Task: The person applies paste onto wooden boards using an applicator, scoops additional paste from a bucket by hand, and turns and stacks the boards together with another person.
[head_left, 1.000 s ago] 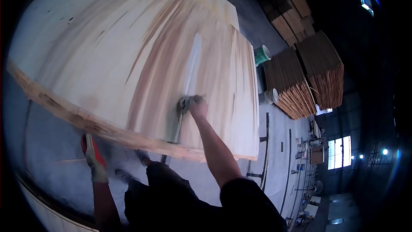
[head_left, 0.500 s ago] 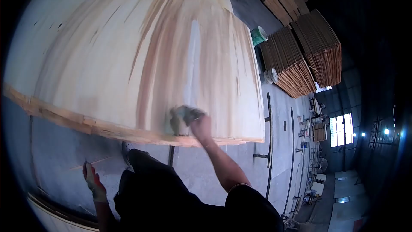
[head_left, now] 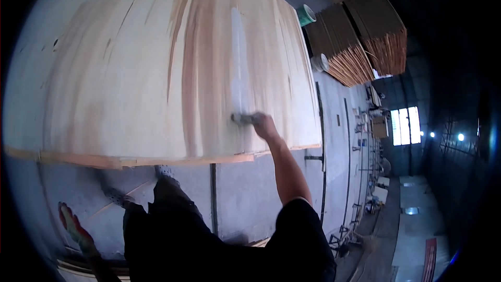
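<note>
- Left hand [head_left: 76,228]: gloved in pale fabric with red, held low over the floor [head_left: 242,190], well apart from the wood panel [head_left: 141,83]; open, fingers extended, nothing visible in its hold.
- Wood panel: broad, pale, brown-streaked, with small dark marks at the far left and a rough near edge; lying flat beneath the right hand.
- Thin pale strip [head_left: 125,196]: on the floor, beside one shoe [head_left: 117,197].
- Dark clothing [head_left: 193,235]: at the near side, just short of the panel edge.
- Whitish streak [head_left: 239,57]: long, narrow, along the grain, its near end by the hand tool.
- Hand tool [head_left: 243,119]: blurred, exact type impossible to tell; against the panel, near its front edge.
- Right hand [head_left: 264,125]: closed around the hand tool, arm reaching in from the near side; individual fingers too blurred to tell.
- Green bucket [head_left: 306,15] and whitish bucket [head_left: 320,62]: just beside the panel's right edge.
- Sheet stacks [head_left: 383,31]: two, brown, tilted in view, beyond the buckets.
- Window [head_left: 406,126]: bright, far right.
</note>
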Tool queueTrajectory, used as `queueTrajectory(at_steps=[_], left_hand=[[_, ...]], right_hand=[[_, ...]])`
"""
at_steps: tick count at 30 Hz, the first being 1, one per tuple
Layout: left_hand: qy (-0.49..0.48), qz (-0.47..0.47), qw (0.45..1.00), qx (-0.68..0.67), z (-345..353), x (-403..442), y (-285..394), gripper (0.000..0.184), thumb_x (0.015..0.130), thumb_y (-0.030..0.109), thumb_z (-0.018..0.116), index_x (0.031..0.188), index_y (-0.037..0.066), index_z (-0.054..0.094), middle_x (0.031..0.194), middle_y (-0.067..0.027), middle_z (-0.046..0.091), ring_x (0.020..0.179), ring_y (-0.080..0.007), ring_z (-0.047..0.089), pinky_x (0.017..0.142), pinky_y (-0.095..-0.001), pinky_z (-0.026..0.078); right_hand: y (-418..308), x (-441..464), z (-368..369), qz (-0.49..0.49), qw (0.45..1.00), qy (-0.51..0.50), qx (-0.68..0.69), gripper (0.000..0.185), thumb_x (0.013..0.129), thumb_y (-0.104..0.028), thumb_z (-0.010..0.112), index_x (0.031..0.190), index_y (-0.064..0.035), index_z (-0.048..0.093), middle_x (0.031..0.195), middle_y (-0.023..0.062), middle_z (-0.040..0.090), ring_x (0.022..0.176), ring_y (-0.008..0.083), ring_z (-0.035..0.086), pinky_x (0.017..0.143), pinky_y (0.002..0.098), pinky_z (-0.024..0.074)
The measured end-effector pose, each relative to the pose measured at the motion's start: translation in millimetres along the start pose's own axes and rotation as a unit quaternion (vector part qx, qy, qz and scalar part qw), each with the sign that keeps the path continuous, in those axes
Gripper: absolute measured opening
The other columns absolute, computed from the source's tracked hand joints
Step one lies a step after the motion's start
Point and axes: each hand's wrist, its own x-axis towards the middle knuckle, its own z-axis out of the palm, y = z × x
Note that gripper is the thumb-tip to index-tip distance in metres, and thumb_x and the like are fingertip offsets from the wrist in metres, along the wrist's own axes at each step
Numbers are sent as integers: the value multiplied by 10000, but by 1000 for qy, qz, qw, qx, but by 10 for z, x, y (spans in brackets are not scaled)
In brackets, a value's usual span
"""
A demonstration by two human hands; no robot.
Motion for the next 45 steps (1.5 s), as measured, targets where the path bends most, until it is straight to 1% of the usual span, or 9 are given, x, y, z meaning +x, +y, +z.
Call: queueTrajectory(at_steps=[5, 12, 15, 18, 23, 31, 32, 36, 45], left_hand=[[-2, 103, 981, -167, -205, 1171, 675, 488, 1054, 296, 466, 1455, 22, 417, 1467, -134, 465, 1331, -254, 459, 1140, -357, 326], [-29, 344, 880, 327, -116, 3877, 1206, 519, 1045, 328, 439, 1490, 64, 393, 1508, -158, 433, 1389, -310, 405, 1134, -430, 321], [101, 154, 747, 639, -147, 4413, 1394, 613, 1022, 489, 395, 1497, 102, 387, 1519, -197, 395, 1407, -361, 366, 1144, -477, 293], [179, 209, 699, 660, -348, 4661, 1031, 642, 997, 562, 371, 1504, 168, 385, 1500, -187, 425, 1377, -396, 391, 1124, -466, 316], [153, 214, 721, 641, -274, 4391, 1277, 627, 1016, 518, 371, 1504, 124, 375, 1524, -189, 384, 1409, -390, 341, 1147, -481, 274], [154, 261, 690, 658, -275, 4781, 1510, 581, 1008, 428, 455, 1464, 69, 424, 1479, -210, 434, 1374, -391, 394, 1131, -492, 313], [147, 264, 698, 649, -276, 4710, 1558, 579, 1008, 414, 458, 1463, 58, 421, 1476, -209, 437, 1371, -391, 399, 1132, -493, 317], [114, 175, 711, 672, -223, 4645, 1700, 602, 989, 379, 462, 1495, 64, 376, 1524, -188, 381, 1412, -371, 345, 1171, -468, 257], [143, 192, 753, 613, -241, 4627, 1787, 620, 939, 406, 491, 1468, 88, 424, 1514, -155, 400, 1408, -359, 357, 1153, -505, 263]], right_hand=[[-1218, -1338, 227, 190, 977, 65, 67, 280, 803, -6, 604, 1041, -78, 732, 967, 159, 714, 911, 340, 684, 808, 401, 544], [-3076, -693, -499, 190, 938, 8, 290, 286, 855, 23, 570, 1109, 11, 699, 993, 82, 735, 917, 125, 655, 830, 300, 519], [-3801, -151, -862, 179, 938, 12, 297, 260, 902, -51, 603, 1133, 13, 705, 931, 81, 735, 849, 108, 646, 766, 286, 518], [-4112, 597, -842, 126, 958, 43, 253, 261, 909, -72, 605, 1136, 9, 704, 894, 92, 734, 803, 109, 645, 726, 289, 520], [-4259, 2113, -416, 85, 961, 81, 251, 252, 929, -90, 556, 1090, 33, 706, 875, 108, 727, 803, 144, 671, 689, 307, 535], [-5140, 4935, 763, 21, 605, -76, 792, 314, 910, -66, 543, 1193, 58, 600, 1193, 117, 641, 989, 225, 651, 857, 389, 547], [-5066, 5382, 1121, 18, 605, -92, 790, 314, 910, -66, 543, 1193, 58, 600, 1193, 117, 641, 989, 225, 651, 857, 389, 547], [-5526, 6555, 1370, 232, 956, 105, 146, 272, 877, -142, 527, 1002, 31, 695, 1001, 201, 720, 930, 279, 712, 770, 371, 558], [-5764, 5037, 1224, -157, 987, 30, 9, 297, 822, -64, 507, 1045, -63, 703, 1035, 213, 688, 967, 409, 657, 867, 466, 537]])
